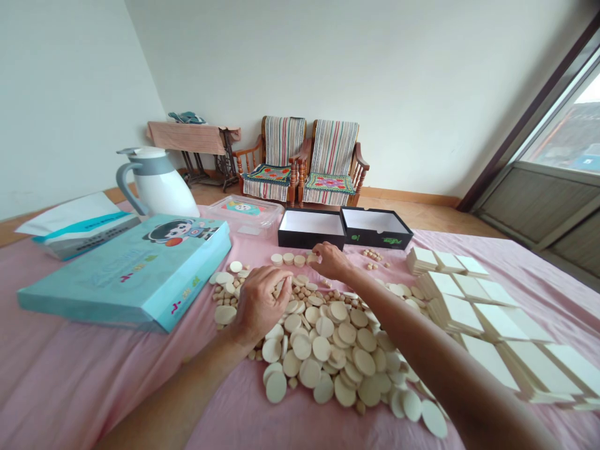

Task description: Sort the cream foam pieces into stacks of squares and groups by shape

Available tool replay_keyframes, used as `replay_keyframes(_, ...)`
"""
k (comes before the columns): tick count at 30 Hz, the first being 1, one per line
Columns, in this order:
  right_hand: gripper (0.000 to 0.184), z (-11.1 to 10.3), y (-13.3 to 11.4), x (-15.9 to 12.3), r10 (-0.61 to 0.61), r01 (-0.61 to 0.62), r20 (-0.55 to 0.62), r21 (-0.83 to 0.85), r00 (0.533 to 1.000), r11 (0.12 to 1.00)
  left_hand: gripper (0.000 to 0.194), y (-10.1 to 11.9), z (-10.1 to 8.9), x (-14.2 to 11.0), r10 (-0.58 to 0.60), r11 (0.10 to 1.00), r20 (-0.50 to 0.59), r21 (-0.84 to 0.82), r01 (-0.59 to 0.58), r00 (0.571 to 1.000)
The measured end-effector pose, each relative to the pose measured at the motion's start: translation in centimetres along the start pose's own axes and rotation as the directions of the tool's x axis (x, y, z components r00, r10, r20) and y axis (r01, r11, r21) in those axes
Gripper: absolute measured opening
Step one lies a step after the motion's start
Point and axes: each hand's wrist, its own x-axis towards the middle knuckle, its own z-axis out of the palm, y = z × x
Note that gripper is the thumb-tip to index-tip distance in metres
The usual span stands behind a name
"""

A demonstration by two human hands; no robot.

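Note:
A heap of pale wooden discs (323,350) in mixed sizes lies on the pink bedsheet (94,381), with small round pieces among them. My left hand (259,305) is curled over the heap's far left side, and a small disc (281,287) shows between its fingers. My right hand (331,261) reaches beyond the heap, its fingertips pinching a small disc (311,257). That disc is at the end of a short row of small wooden discs (288,259). Part of the heap is hidden under my forearms.
A light blue printed box lid (126,275) and a white jug (157,184) stand left, with a plastic box (244,215) behind. Two open black box halves (344,228) sit ahead. Stacked pale wooden squares (487,325) lie right, and a small pile of wooden pieces (372,257) sits nearby.

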Motion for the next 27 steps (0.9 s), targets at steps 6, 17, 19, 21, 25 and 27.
replay_keyframes(6,0.035,-0.4,0.8,-0.3,0.046,-0.046,0.036,0.020,0.998,0.999,0.011,0.0,0.1,0.0,0.006,1.000,-0.012,0.007,-0.006,1.000)
replay_keyframes(17,0.039,-0.4,-0.5,-0.2,0.063,-0.064,0.032,0.027,0.997,0.998,0.012,-0.1,0.3,-0.2,-0.008,1.000,0.016,0.004,0.008,1.000)
replay_keyframes(19,0.038,-0.8,-0.5,-0.5,0.066,-0.066,0.015,0.036,0.998,0.997,0.012,-0.1,0.3,-0.2,-0.011,1.000,0.020,0.004,0.011,1.000)
replay_keyframes(21,0.036,-1.6,-0.3,-1.3,0.068,-0.068,-0.007,0.047,0.998,0.997,0.013,-0.1,0.3,-0.1,-0.013,1.000,0.024,0.004,0.013,1.000)
replay_keyframes(25,0.032,-3.3,0.3,-5.2,0.061,-0.051,-0.089,0.112,0.994,0.992,0.014,-0.4,0.3,0.1,-0.011,1.000,0.040,0.007,0.011,0.999)
replay_keyframes(27,0.027,-3.9,0.4,-8.0,0.057,-0.025,-0.169,0.189,0.984,0.982,0.014,-0.6,0.4,0.1,-0.043,0.999,0.068,-0.010,0.044,0.997)
